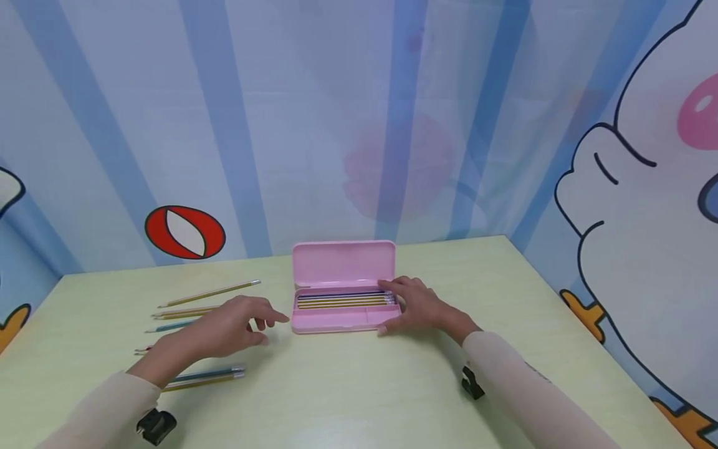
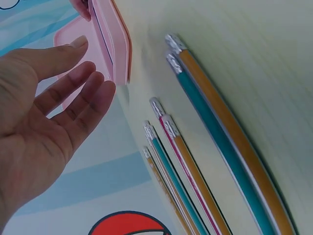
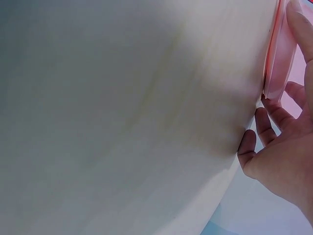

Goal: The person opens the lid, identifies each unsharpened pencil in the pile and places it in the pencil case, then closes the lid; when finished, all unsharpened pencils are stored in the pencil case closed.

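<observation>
An open pink pencil case [image 1: 331, 320] lies on the table with its lid raised at the back. Several pencils [image 1: 342, 300] lie side by side in its rear compartment. My right hand [image 1: 417, 304] grips the case's right end, thumb at the front edge and fingers around the end and back. At the case's left end, my left hand [image 1: 238, 321] hovers with relaxed fingers and holds nothing, the index fingertip close to the edge. Below that hand in the left wrist view lie a teal pencil [image 2: 210, 110] and a yellow pencil [image 2: 222, 112], their eraser ends toward the case.
More loose pencils lie on the left of the table [image 1: 359, 386], among them a yellow pencil [image 1: 210, 293] farthest back and a teal one [image 1: 171, 325], partly hidden by the left forearm. A striped cartoon curtain [image 1: 314, 125] hangs behind the table's back edge.
</observation>
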A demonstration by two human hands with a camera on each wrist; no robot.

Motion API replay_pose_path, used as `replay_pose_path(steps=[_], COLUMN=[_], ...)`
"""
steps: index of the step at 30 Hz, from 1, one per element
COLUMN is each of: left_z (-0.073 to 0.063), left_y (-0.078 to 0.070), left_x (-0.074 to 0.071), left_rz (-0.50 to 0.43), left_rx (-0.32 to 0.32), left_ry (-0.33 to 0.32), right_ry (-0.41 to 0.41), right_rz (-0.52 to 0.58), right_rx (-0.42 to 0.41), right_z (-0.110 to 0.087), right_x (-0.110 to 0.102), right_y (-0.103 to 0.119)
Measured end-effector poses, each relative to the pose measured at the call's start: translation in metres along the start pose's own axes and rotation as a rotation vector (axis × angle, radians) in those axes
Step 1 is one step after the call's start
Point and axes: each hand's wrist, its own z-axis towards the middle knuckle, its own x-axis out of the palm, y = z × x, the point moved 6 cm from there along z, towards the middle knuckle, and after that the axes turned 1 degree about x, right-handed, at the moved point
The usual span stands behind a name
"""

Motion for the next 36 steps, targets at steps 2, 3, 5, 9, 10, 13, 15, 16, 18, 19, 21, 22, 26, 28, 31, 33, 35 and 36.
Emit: replay_pose_path(steps=[2, 3, 5, 9, 10, 13, 15, 16, 18, 19, 21, 22, 26, 28, 31, 33, 35, 36], left_z=[-0.007, -0.010, -0.016, -0.027, -0.030, -0.038, -0.043, -0.045, -0.049, -0.050, -0.053, -0.054, -0.060, -0.063, -0.067, -0.070, -0.074, -0.076], left_y=[0.002, 0.002, 0.003, 0.005, 0.005, 0.008, 0.010, 0.012, 0.015, 0.016, 0.020, 0.021, 0.026, 0.028, 0.030, 0.031, 0.032, 0.033], left_x=[0.000, 0.000, 0.000, 0.000, 0.000, 0.002, 0.003, 0.004, 0.006, 0.006, 0.008, 0.009, 0.012, 0.013, 0.012, 0.011, 0.011, 0.011], left_rz=[0.003, 0.004, 0.005, 0.006, 0.006, 0.003, -0.005, -0.010, -0.020, -0.024, -0.029, -0.031, -0.028, -0.022, -0.004, 0.000, 0.000, -0.002], left_rx=[-0.021, -0.021, -0.017, 0.009, 0.010, 0.005, 0.000, -0.007, -0.010, -0.013, -0.027, -0.036, -0.060, -0.063, -0.052, -0.029, -0.015, -0.006], left_ry=[0.008, 0.011, 0.019, 0.035, 0.043, 0.067, 0.076, 0.078, 0.076, 0.074, 0.077, 0.082, 0.115, 0.121, 0.110, 0.097, 0.086, 0.080], right_ry=[0.000, 0.000, 0.002, 0.000, -0.001, 0.000, 0.003, 0.004, 0.004, 0.004, 0.002, 0.002, 0.004, 0.003, -0.001, -0.001, 0.000, 0.001], right_rz=[-0.002, -0.004, -0.005, -0.004, -0.002, -0.001, -0.002, -0.002, -0.003, -0.003, -0.002, -0.001, -0.001, -0.004, -0.009, -0.007, -0.005, -0.005], right_rx=[-0.003, -0.005, -0.009, -0.005, -0.004, -0.001, 0.001, 0.001, 0.002, 0.002, 0.002, 0.003, 0.002, -0.004, -0.012, -0.014, -0.015, -0.015], right_z=[0.000, -0.001, -0.001, -0.002, -0.002, -0.002, -0.002, -0.002, -0.002, -0.002, -0.002, -0.002, -0.002, -0.001, -0.001, -0.001, -0.001, -0.001], right_x=[0.001, 0.001, 0.001, 0.001, 0.001, 0.001, 0.001, 0.001, 0.001, 0.001, 0.001, 0.002, 0.001, 0.001, 0.000, -0.001, -0.001, -0.001], right_y=[0.000, 0.000, 0.000, 0.000, 0.000, -0.002, -0.003, -0.003, -0.003, -0.003, -0.003, -0.003, -0.003, -0.003, -0.003, -0.002, -0.002, -0.001])
